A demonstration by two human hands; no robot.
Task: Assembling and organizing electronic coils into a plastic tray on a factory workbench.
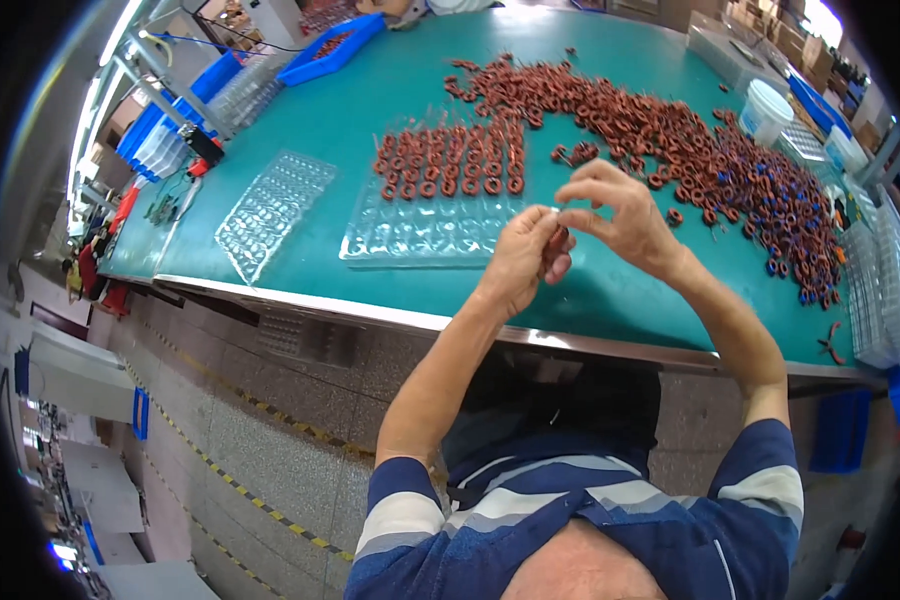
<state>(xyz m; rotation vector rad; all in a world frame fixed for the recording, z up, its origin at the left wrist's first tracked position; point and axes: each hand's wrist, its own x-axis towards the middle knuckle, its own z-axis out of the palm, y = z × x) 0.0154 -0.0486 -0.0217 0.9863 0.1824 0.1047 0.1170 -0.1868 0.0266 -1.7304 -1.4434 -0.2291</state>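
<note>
My left hand and my right hand meet above the green table, fingertips pinched together on a small brown wound ring coil that is mostly hidden between them. Just beyond the hands lies a clear plastic blister tray; its far rows hold several brown ring coils, its near pockets are bare. A long heap of loose brown coils stretches across the table to the right, some with blue wire.
A second clear blister tray lies to the left. A white bucket stands at the back right, blue bins at the back left, stacked clear trays and red pliers at the right edge.
</note>
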